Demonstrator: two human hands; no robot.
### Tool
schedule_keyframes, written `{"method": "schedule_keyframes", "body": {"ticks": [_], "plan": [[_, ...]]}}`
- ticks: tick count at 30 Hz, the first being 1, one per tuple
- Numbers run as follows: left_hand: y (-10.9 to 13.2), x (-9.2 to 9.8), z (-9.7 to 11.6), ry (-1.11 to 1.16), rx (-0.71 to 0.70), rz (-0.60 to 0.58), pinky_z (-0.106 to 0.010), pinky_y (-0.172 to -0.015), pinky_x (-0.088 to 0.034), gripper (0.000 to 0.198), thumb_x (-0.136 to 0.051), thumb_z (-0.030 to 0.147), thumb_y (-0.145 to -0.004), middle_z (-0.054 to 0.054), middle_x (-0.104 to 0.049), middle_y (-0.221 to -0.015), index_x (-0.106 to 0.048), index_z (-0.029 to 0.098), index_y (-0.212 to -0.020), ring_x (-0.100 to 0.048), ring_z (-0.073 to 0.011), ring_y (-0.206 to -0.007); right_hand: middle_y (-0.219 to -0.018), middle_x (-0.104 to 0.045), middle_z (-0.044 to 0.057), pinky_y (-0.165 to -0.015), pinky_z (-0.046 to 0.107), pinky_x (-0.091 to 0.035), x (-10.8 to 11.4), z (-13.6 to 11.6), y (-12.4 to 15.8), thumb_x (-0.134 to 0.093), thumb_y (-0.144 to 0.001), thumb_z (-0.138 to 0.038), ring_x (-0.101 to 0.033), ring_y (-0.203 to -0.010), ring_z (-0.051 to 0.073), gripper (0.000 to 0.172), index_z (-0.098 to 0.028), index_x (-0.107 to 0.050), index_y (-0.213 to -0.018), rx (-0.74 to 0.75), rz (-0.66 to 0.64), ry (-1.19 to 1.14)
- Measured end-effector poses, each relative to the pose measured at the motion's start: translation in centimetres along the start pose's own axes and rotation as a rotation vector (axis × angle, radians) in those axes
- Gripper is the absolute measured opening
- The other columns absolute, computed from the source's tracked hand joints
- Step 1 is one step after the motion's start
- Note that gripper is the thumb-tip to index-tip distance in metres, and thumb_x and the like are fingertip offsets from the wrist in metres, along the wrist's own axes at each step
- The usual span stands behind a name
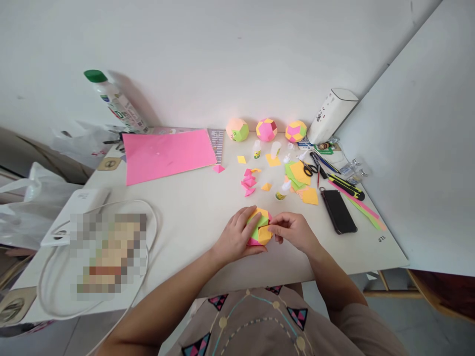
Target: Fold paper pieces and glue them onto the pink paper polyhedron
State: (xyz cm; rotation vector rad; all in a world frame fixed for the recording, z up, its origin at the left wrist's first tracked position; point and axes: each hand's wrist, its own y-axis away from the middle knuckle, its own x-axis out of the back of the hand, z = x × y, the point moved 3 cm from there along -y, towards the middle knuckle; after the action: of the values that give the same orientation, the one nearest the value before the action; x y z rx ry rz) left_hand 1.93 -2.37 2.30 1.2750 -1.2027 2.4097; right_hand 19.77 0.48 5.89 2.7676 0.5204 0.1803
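Note:
My left hand (237, 232) is wrapped round a multicoloured paper ball (264, 228) with green, orange and pink faces. The thumb supports it from below and the fingers lie over its top. From the right, my right hand (291, 230) pinches the ball's edge, where a gap shows beside an orange face. Beyond my hands lie several folded pink paper pieces (248, 182) and a small orange piece (266, 187). A small glue bottle (282, 191) lies tilted near them. Whatever sits between my right fingertips is partly hidden.
Three paper balls (266, 130) stand along the wall. Scissors (308, 170), sticky notes (300, 173) and a utility knife (347, 187) are on the right, with a black phone (339, 210). A pink sheet (170, 154), bottle (118, 104) and looped white cable (152, 222) are on the left.

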Motion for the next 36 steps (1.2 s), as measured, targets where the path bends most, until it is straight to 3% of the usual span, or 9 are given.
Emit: {"method": "schedule_keyframes", "body": {"ticks": [11, 22, 36], "plan": [[0.2, 0.0, 0.2, -0.043, 0.009, 0.005, -0.051, -0.092, -0.044, 0.082, -0.055, 0.069, -0.075, -0.022, -0.045, -0.133, -0.037, 0.019, -0.137, -0.045, -0.0362, -0.119, -0.059, -0.063, 0.000, -0.048, 0.025, -0.048, -0.2, -0.1, 0.5, -0.075, -0.070, -0.037, -0.057, -0.050, 0.011, 0.023, -0.016, -0.064, -0.073, 0.012, -0.007, 0.090], [0.1, 0.2, 0.3, -0.056, 0.010, -0.008, -0.050, -0.092, -0.044, 0.084, -0.053, 0.070, -0.075, -0.022, -0.045, -0.132, -0.035, 0.018, -0.138, -0.045, -0.0361, -0.118, -0.071, -0.065, 0.002, -0.053, 0.028, -0.051, -0.3, -1.1, 1.1, -0.069, -0.078, -0.030, -0.060, -0.056, 0.014, 0.012, -0.020, -0.066, -0.073, 0.277, 0.034, 0.354], [0.2, 0.5, 0.4, -0.050, 0.017, -0.055, -0.050, -0.092, -0.044, 0.087, -0.056, 0.068, -0.074, -0.022, -0.042, -0.134, -0.031, 0.018, -0.141, -0.044, -0.0368, -0.117, -0.068, -0.064, 0.002, -0.059, 0.028, -0.049, -0.4, -0.9, 1.1, -0.066, -0.082, -0.025, -0.058, -0.061, 0.014, 0.012, -0.020, -0.064, -0.071, 0.340, -0.005, 0.441]]}}
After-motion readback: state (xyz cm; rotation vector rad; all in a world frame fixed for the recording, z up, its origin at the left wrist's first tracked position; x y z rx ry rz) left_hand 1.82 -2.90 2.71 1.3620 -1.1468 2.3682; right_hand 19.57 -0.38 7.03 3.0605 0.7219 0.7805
